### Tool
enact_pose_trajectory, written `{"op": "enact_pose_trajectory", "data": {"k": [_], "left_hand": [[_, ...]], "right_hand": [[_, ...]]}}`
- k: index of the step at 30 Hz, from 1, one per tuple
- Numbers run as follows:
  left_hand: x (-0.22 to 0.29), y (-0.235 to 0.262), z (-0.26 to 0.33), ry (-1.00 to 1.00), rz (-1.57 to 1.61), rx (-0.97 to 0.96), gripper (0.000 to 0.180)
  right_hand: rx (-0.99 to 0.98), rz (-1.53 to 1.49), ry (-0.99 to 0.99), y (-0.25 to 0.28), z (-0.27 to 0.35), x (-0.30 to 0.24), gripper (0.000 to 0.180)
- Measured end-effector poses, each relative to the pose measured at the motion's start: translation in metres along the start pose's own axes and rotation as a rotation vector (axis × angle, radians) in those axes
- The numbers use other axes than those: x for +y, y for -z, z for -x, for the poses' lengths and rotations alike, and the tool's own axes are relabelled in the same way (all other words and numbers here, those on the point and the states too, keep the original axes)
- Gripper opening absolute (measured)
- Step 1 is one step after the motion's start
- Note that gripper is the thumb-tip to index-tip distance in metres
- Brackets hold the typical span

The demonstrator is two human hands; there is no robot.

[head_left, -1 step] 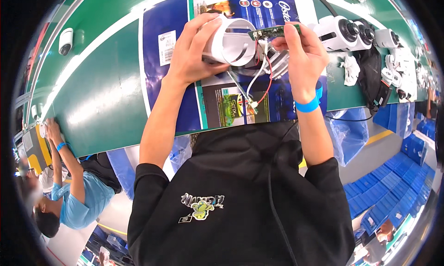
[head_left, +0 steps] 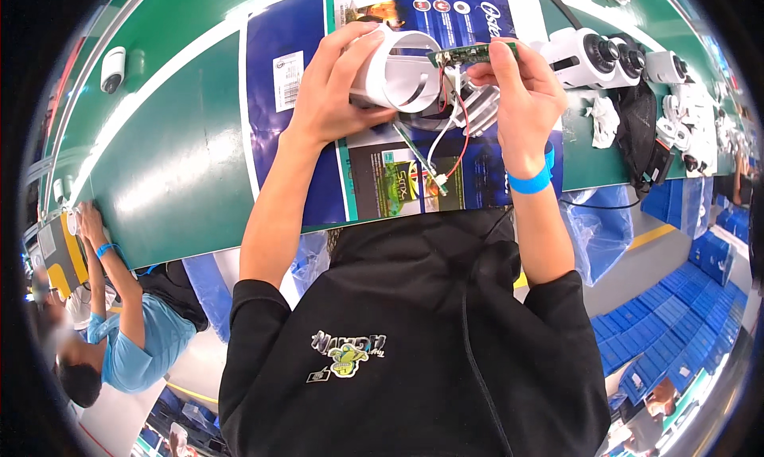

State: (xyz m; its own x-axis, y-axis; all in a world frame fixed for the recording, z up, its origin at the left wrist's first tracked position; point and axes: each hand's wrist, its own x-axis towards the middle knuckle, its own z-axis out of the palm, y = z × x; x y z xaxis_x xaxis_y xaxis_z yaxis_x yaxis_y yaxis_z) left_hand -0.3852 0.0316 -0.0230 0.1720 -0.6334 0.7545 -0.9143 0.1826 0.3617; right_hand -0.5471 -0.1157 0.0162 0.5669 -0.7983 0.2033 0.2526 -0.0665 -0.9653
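Observation:
My left hand is closed around a white hollow cylindrical housing, its open end with curved slots turned to the right. Between thumb and fingers, my right hand pinches a narrow green circuit board just right of that opening. Red, black and white wires hang from the board, and a small white connector dangles at their lower end. Below the board, partly behind my right fingers, lies a ribbed white part. Whether the wires run into the housing I cannot tell.
A flattened blue printed cardboard sheet covers the green table under my hands. Several white cameras stand at the right, near crumpled white material and a black bag. One white camera lies far left. A co-worker works at the left.

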Motion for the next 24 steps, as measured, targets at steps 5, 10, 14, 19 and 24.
{"op": "enact_pose_trajectory", "data": {"k": [5, 10, 14, 19, 24], "left_hand": [[0.002, -0.003, 0.000, 0.008, 0.011, 0.040, 0.094], [0.003, -0.006, 0.001, 0.033, -0.013, 0.101, 0.091], [0.006, -0.008, 0.001, 0.051, -0.041, 0.113, 0.089], [0.007, -0.010, -0.001, 0.064, -0.054, 0.157, 0.089], [0.004, -0.004, 0.002, 0.070, -0.004, 0.088, 0.091]], "right_hand": [[0.075, -0.034, -0.017, -0.006, 0.000, 0.001, 0.014], [0.080, 0.104, 0.014, -0.008, 0.004, 0.002, 0.013], [0.074, 0.158, 0.076, -0.006, 0.009, 0.003, 0.012], [0.090, 0.187, 0.085, -0.002, 0.013, 0.003, 0.012], [-0.018, 0.245, 0.112, 0.004, 0.007, 0.004, 0.012]]}}
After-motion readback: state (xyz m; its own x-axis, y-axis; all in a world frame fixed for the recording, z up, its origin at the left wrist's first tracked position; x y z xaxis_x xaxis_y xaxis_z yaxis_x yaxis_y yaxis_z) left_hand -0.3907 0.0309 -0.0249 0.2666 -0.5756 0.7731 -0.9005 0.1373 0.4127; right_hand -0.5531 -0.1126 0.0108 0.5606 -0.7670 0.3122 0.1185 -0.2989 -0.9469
